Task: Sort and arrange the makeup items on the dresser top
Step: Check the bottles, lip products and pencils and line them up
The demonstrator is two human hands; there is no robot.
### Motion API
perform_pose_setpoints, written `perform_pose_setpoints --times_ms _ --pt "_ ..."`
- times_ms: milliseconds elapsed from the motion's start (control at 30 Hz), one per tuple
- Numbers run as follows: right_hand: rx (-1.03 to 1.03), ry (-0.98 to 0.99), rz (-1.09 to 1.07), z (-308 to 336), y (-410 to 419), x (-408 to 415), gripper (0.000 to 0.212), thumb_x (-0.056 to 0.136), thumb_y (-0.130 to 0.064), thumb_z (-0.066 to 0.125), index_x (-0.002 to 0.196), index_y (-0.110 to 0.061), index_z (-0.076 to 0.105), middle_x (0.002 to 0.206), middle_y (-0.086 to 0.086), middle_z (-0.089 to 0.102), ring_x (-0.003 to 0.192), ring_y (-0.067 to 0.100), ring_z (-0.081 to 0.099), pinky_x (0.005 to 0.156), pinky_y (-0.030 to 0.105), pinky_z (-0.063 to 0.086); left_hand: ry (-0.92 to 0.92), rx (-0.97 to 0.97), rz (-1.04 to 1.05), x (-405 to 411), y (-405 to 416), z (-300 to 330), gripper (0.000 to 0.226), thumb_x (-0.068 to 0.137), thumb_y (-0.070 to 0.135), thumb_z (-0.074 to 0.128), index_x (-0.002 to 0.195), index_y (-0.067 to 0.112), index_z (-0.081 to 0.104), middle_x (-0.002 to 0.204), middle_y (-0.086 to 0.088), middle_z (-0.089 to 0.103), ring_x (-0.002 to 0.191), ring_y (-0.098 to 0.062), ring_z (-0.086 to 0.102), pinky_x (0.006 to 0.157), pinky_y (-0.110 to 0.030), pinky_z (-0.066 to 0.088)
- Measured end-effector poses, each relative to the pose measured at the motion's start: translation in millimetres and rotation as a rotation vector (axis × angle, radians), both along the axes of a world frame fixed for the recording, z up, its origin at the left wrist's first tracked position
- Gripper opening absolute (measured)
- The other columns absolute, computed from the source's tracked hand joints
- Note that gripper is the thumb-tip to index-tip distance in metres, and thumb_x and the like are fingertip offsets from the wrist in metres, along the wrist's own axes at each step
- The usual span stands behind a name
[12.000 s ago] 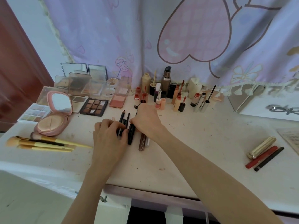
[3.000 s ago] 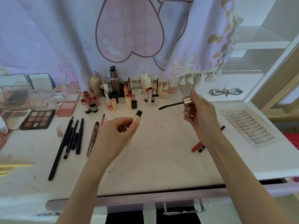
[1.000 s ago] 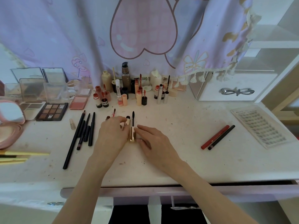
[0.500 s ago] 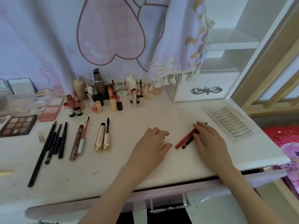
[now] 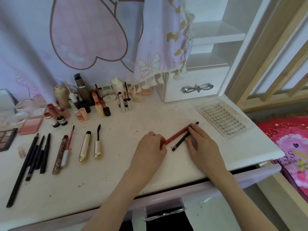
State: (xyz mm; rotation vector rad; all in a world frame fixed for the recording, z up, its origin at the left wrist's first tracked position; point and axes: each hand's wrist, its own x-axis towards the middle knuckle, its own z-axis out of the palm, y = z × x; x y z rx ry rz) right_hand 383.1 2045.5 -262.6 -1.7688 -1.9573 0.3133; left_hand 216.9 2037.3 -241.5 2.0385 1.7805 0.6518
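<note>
The left hand (image 5: 150, 147) rests on the dresser top (image 5: 116, 177) with its fingers curled around the near end of the red pencil (image 5: 176, 135), pinching it against the surface. The right hand (image 5: 200, 144) lies flat beside the black pencil (image 5: 182, 139), fingers straight and together, with the fingertips (image 5: 193, 126) touching the far ends of both pencils; it grips nothing. The two pencils lie side by side, diagonal, right of centre on the dresser top, the red one to the left and the black one touching or just beside it; which of the two cannot be told. A clear lash tray (image 5: 221, 119) lies near them to the right, apart from the right hand. Well to the left, items lie in a row, roughly parallel: a group of dark pencils (image 5: 38, 154), a brown tube (image 5: 60, 155) with its red wand (image 5: 70, 139) beside it, a gold mascara tube (image 5: 85, 147), and a mascara wand (image 5: 98, 142) with a gold cap. Behind this row, small bottles (image 5: 93, 104) stand clustered against the curtain (image 5: 83, 39). A pink blush palette (image 5: 30, 125) and a brown eyeshadow palette (image 5: 6, 139) sit at the far left edge. A white drawer box (image 5: 195, 84) with a bow handle stands at the back right.
</note>
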Motion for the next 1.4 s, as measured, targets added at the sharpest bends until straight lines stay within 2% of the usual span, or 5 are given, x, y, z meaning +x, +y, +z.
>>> perform_pose_setpoints --times_ms 300,400,600,867,1400 --pt "0.231 0.123 -0.023 3.6 1.3 -8.5 0.030 0.092 -0.019 0.057 0.117 -0.004 0.064 0.125 0.009 0.060 0.117 0.025 0.055 0.101 0.022 0.032 -0.328 0.062 0.135 -17.1 -6.9 15.2 0.016 0.085 0.013 0.061 0.098 0.018 0.069 0.081 0.011 0.060 0.070 0.000 0.054 0.066 -0.001 0.040" --pt "0.152 0.456 -0.055 22.9 0.8 -25.2 0.022 0.093 -0.026 0.055 0.103 -0.012 0.069 0.097 -0.003 0.067 0.085 0.005 0.060 0.076 0.005 0.040 -0.429 0.078 0.088 -12.9 -13.4 21.8 0.015 0.083 0.012 0.063 0.090 0.024 0.066 0.080 0.014 0.061 0.073 0.006 0.056 0.067 -0.003 0.041" --pt "-0.182 1.138 0.017 52.5 9.0 -52.1 0.020 0.095 -0.015 0.049 0.086 -0.009 0.065 0.065 -0.002 0.062 0.066 0.012 0.060 0.071 0.026 0.052 -0.400 0.054 -0.025 -15.2 -21.4 26.4 0.013 0.085 0.020 0.062 0.091 0.032 0.059 0.083 0.016 0.058 0.080 0.006 0.053 0.068 -0.006 0.042" --pt "-0.212 0.317 0.442 58.8 1.3 -69.9 0.014 0.095 -0.026 0.049 0.097 -0.025 0.063 0.061 -0.009 0.052 0.055 0.005 0.047 0.055 0.017 0.037 -0.334 0.305 -0.101 -70.9 -19.5 45.7 0.042 0.086 0.014 0.060 0.117 0.040 0.046 0.111 0.017 0.048 0.091 -0.001 0.051 0.076 -0.012 0.044" --pt "-0.107 0.136 0.548 62.9 -0.3 -83.7 0.023 0.094 -0.037 0.048 0.096 -0.024 0.067 0.059 -0.008 0.052 0.053 0.012 0.046 0.056 0.025 0.036 -0.330 0.126 -0.049 -96.2 -26.6 55.2 0.033 0.080 0.007 0.068 0.076 0.039 0.060 0.076 0.017 0.065 0.081 0.007 0.057 0.071 -0.005 0.041"
